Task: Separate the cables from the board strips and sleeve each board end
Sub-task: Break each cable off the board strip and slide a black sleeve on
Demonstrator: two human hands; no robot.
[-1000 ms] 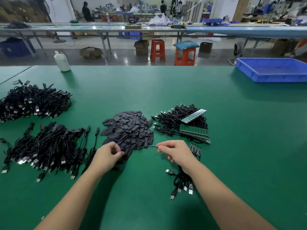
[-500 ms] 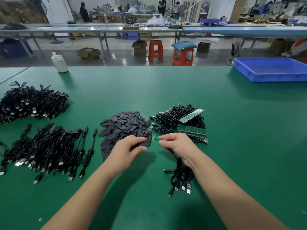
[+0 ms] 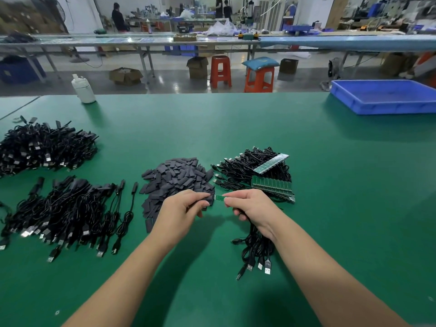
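**Board end at sleeve mouth, both hands engaged**

Landmark: the pile of dark grey sleeves (image 3: 175, 182) at centre of the green bench (image 3: 330, 208).

Just in front of the pile, the left hand (image 3: 181, 210) pinches one black sleeve (image 3: 210, 199), fingers curled on it. The right hand (image 3: 250, 206) pinches one small green board end (image 3: 219, 197), its tip touching the sleeve mouth.

Right of the pile: two board strips (image 3: 271, 186) on a cable heap (image 3: 245, 168).

Left: two cable heaps (image 3: 63, 208).

One blue tray (image 3: 382, 107) stands far right.
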